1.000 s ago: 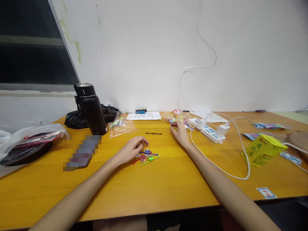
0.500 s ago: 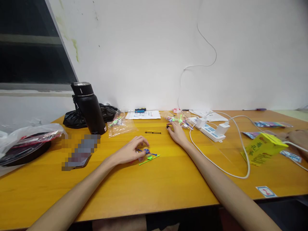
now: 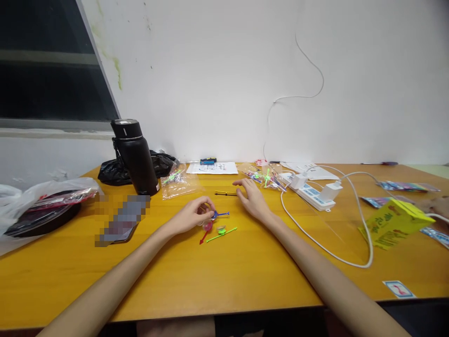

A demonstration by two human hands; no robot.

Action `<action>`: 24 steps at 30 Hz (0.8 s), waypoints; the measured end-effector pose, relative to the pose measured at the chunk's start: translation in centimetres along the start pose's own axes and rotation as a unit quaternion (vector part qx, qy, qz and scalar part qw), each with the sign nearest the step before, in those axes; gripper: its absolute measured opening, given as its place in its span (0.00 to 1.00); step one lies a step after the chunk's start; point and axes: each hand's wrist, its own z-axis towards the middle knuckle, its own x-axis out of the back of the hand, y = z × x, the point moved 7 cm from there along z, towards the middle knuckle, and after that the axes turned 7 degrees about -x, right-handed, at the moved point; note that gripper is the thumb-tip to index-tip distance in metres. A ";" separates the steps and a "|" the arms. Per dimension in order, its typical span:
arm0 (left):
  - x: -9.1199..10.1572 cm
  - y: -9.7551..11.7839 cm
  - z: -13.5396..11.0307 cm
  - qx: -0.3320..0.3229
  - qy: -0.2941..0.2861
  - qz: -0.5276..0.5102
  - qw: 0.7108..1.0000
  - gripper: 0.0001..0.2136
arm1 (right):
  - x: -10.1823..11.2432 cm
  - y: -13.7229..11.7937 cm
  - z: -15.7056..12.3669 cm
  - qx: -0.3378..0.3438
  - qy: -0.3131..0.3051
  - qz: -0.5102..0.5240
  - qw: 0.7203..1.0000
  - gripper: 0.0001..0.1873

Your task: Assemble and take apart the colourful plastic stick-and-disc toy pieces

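My left hand [image 3: 197, 213] pinches a small blue plastic piece [image 3: 222, 214] with a thin shaft pointing right. Just under those fingers lies a red arrow-shaped piece [image 3: 205, 235] with a clear pinkish disc at one end. A green stick-like piece [image 3: 222, 234] with a small round part rests beside it on the table. My right hand [image 3: 253, 199] hovers over or rests on the wood, fingers bent but apart, holding nothing. Its fingertips are near a thin black-and-yellow stick [image 3: 225, 193], whose right end they partly hide.
Clear bags of colourful pieces [image 3: 264, 177] [image 3: 178, 185] lie toward the wall. A power strip [image 3: 314, 195] with a looping white cable and a yellow box [image 3: 394, 223] are right. A black bottle [image 3: 136, 159] and blurred-out phone [image 3: 122, 222] are left. Another person's hand [image 3: 440, 206] shows far right.
My right hand has drawn back from the clear bag, leftward to the black-and-yellow stick. My left fingers have closed on the blue piece, and the red piece beneath now shows more.
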 end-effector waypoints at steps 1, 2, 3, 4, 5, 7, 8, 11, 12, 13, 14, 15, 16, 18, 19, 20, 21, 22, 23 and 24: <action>0.2 0.0 0.1 -0.002 0.006 0.004 1.000 0.11 | -0.1 -0.3 -0.1 0.002 -0.009 0.004 1.000 0.10; 0.3 0.0 0.1 -0.005 0.012 0.006 1.000 0.11 | -0.2 -0.6 -0.1 0.003 -0.016 0.009 1.000 0.10; 0.5 0.0 0.1 -0.007 0.018 0.004 1.000 0.11 | -0.3 -1.0 -0.2 0.006 -0.024 0.016 1.000 0.10; 0.6 0.1 0.2 -0.008 0.023 -0.002 1.000 0.11 | -0.3 -1.4 -0.2 0.009 -0.031 0.023 0.999 0.10; 0.7 0.1 0.2 -0.010 0.029 -0.011 0.999 0.12 | -0.4 -1.8 -0.3 0.013 -0.037 0.032 0.999 0.10; 1.1 0.3 0.4 -0.018 0.045 -0.034 0.998 0.12 | -0.4 -2.6 -0.4 0.025 -0.054 0.051 0.997 0.10; 1.2 0.3 0.5 -0.026 0.053 -0.046 0.997 0.11 | -0.5 -3.1 -0.5 0.032 -0.063 0.061 0.996 0.10; 1.8 0.3 0.8 -0.044 0.080 -0.071 0.993 0.11 | -0.7 -4.4 -0.9 0.053 -0.097 0.092 0.990 0.11; 2.0 0.3 0.8 -0.046 0.088 -0.076 0.992 0.11 | -0.8 -4.8 -1.0 0.060 -0.107 0.101 0.987 0.11; 2.1 0.3 0.8 -0.047 0.094 -0.081 0.991 0.11 | -0.9 -5.1 -1.1 0.065 -0.117 0.109 0.985 0.11; 2.2 0.3 0.8 -0.046 0.099 -0.084 0.990 0.11 | -1.0 -5.5 -1.2 0.070 -0.126 0.115 0.983 0.11; 2.3 0.3 0.8 -0.046 0.104 -0.086 0.990 0.11 | -1.1 -5.8 -1.3 0.073 -0.135 0.120 0.981 0.10; 2.3 0.4 0.8 -0.045 0.108 -0.089 0.989 0.11 | -1.2 -6.0 -1.4 0.073 -0.142 0.125 0.979 0.10; 2.3 0.6 0.7 -0.042 0.113 -0.098 0.988 0.10 | -1.4 -6.2 -1.5 0.066 -0.155 0.134 0.977 0.11; 2.3 0.6 0.7 -0.039 0.113 -0.103 0.987 0.10 | -1.6 -6.3 -1.5 0.060 -0.159 0.139 0.976 0.11; 2.3 0.7 0.6 -0.037 0.113 -0.109 0.987 0.10 | -1.8 -6.2 -1.6 0.054 -0.163 0.144 0.975 0.11; 2.2 0.7 0.6 -0.037 0.112 -0.113 0.987 0.10 | -1.9 -6.2 -1.6 0.049 -0.167 0.147 0.974 0.11; 2.2 0.7 0.6 -0.036 0.111 -0.115 0.986 0.10 | -2.1 -6.1 -1.6 0.046 -0.171 0.149 0.973 0.11; 2.1 0.7 0.7 -0.036 0.111 -0.114 0.987 0.10 | -2.3 -6.0 -1.7 0.042 -0.176 0.151 0.972 0.10; 2.1 0.6 0.7 -0.037 0.113 -0.112 0.987 0.10 | -2.5 -5.9 -1.7 0.038 -0.181 0.153 0.971 0.10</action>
